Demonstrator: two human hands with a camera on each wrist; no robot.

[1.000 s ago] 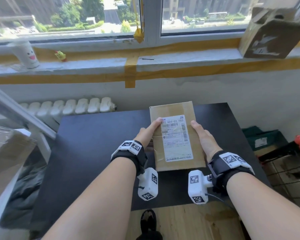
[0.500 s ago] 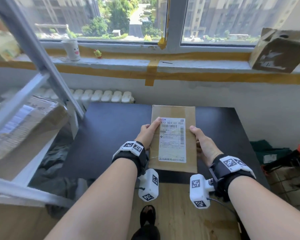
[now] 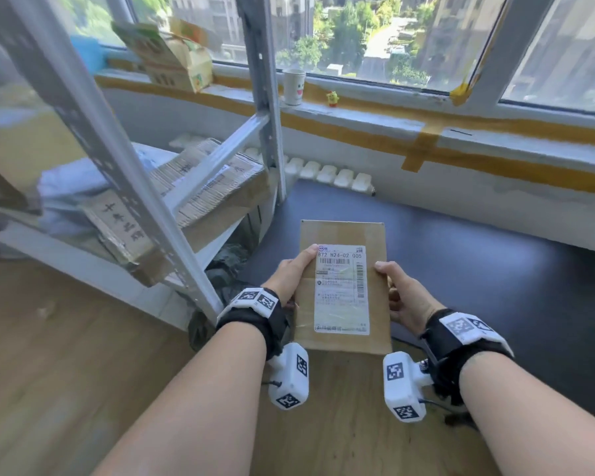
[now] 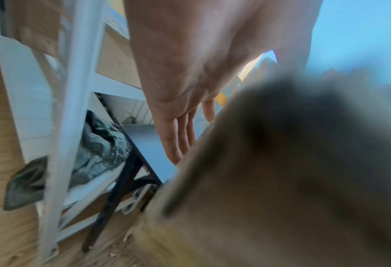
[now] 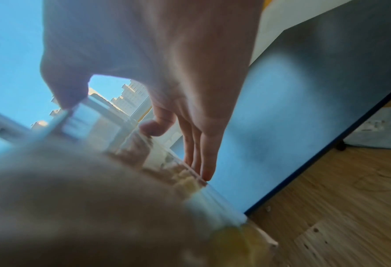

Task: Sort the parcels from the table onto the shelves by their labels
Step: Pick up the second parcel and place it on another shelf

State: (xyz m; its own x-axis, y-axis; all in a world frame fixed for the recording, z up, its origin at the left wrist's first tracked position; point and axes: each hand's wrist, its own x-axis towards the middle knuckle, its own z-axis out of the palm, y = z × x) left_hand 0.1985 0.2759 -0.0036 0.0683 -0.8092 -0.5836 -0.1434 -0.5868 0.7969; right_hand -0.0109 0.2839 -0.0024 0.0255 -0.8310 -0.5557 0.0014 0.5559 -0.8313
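Sunlit windows and a taped sill (image 3: 358,113) are seen behind a dark table (image 3: 478,255), beside which a white metal shelf rack (image 3: 186,255) stands. A flat cardboard parcel (image 3: 344,231) is held above the table's near edge, label (image 3: 340,290) turned upward, presumably so that it can be read. It is pinched at its long edges: the left hand (image 3: 291,274) has the thumb on top, the right hand (image 3: 404,297) likewise, with straight fingers underneath in both wrist views. Other boxes (image 3: 217,187) are already stacked on the rack's lower shelf. Open room is left between the rack's slanted uprights, which would have to be cleared.
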